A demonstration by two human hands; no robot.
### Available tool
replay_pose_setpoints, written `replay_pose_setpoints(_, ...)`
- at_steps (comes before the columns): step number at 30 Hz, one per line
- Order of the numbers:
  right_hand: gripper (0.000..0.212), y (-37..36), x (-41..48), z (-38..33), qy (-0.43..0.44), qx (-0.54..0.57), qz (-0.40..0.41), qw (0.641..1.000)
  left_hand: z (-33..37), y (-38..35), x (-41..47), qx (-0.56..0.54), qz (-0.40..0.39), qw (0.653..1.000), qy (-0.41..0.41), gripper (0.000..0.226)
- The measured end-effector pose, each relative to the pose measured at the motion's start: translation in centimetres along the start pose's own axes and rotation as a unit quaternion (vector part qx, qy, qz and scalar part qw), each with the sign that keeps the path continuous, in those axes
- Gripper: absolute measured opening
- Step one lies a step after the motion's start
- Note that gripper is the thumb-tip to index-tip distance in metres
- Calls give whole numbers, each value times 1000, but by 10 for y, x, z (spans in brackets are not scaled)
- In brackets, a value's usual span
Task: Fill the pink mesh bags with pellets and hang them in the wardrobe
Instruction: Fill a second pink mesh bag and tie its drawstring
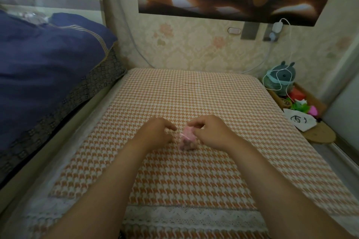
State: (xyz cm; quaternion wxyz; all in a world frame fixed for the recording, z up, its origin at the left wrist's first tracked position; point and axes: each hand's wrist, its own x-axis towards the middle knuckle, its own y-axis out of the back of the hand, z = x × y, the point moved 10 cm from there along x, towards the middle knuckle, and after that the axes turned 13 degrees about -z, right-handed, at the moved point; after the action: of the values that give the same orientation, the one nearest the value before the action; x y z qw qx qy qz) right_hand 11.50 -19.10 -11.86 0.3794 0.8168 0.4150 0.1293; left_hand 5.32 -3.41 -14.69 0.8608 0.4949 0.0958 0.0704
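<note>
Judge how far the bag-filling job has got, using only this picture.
Done: one pink mesh bag sits bulging on the checked cloth, apparently filled. In hand: the right hand pinches its top; the left hand is close beside it. Left: hanging it, not yet begun.

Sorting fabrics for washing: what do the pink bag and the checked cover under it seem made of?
Pink bag: probably soft sheer mesh, bunched in small folds; blurred. Cover: matte woven cloth, orange-and-white houndstooth pattern, lace trim along near edge.
</note>
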Motion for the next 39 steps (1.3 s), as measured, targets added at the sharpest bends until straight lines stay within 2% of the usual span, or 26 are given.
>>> replay_pose_setpoints(3,25,0,-1,1,0,-7,-3,1000,12,-10,3,128,-15,992,-6,23)
replay_pose_setpoints(7,26,3,-4,0,-8,-19,2,1000,15,-14,8,165,4,986,-4,17)
replay_pose_setpoints(11,28,4,-6,-3,-9,-42,2,999,23,-1,6,105,77,991,-31,16)
replay_pose_setpoints(13,30,5,-6,-3,-17,-61,-3,998,29,16,-1,-9,133,989,-57,13)
replay_pose_setpoints(16,33,5,-5,-7,-20,-94,-5,995,37,28,-10,-166,139,971,-96,11)
replay_pose_setpoints(19,29,7,-7,-8,-28,-89,-5,996,56,23,-18,-196,106,964,-142,9)
replay_pose_setpoints(22,22,6,-10,-7,-40,-71,-15,997,65,15,-21,-158,102,970,-154,13)
replay_pose_setpoints(25,24,4,-12,-7,-49,-56,-24,997,65,10,-18,-162,96,971,-147,21)
replay_pose_setpoints(28,37,5,-15,-7,-45,-38,-32,998,64,8,-13,-157,89,975,-130,20)
replay_pose_setpoints(32,30,9,-12,-5,-43,-48,-21,998,58,12,-8,-166,97,974,-119,19)
replay_pose_setpoints(35,34,9,-11,-5,-40,-59,-16,997,35,24,-6,-152,118,979,-63,11)
replay_pose_setpoints(37,34,8,-10,-5,-37,-60,-13,997,17,29,-6,-111,116,987,-20,16)
replay_pose_setpoints(39,33,8,-10,-4,-34,-61,-12,997,-1,24,-4,-66,83,994,16,25)
